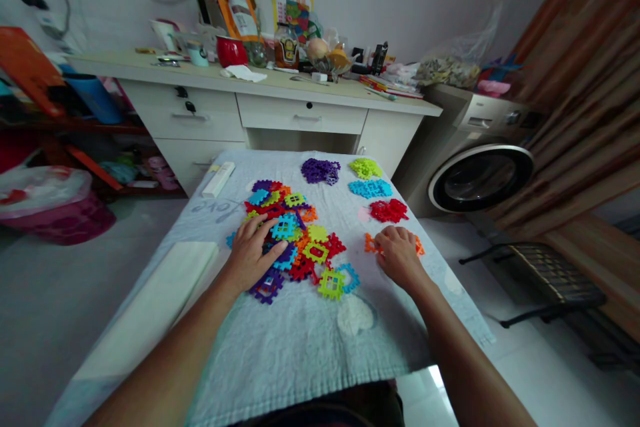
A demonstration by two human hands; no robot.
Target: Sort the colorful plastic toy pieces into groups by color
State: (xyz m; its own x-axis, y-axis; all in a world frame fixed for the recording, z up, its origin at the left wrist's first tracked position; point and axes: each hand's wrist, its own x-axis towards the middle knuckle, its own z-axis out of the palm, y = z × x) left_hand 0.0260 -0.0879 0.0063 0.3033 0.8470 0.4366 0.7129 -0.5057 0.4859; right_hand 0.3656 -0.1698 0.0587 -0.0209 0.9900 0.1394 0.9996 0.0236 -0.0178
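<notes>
Sorting by colour judged partly done: five single-colour groups of toothed, square-framed plastic pieces are laid out apart from the mixed heap. A dark purple pile (320,171) is set at the far middle of the cloth-covered, pale blue-grey worktop (280,353); down the right side are placed a lime-green pile (365,167), a bright blue pile (370,188), a red pile (389,211) and, nearest, an orange group (370,242). Left to do, as judged: the mixed-colour heap of toothed plastic pieces (317,233), found left of centre, where all five colours are seen jumbled; a sizeable share appears unsorted.

Orientation: heap stretched roughly from far left to near right. Single pieces are near-square, so no clear long axis can be given; the flat lime-green window-framed piece (331,285) at the near edge is turned only slightly off the worktop's sides. Blue pile and orange group are spread longer left to right.

Left hand (253,247) is laid palm down on the heap's left side, half open, thumb and index finger parted beside a bright blue framed piece (284,227); no firm grip is shown. Right hand (400,253) is placed over the orange group, fingers curled down; whether a piece is held cannot be told, fingertips being hidden
</notes>
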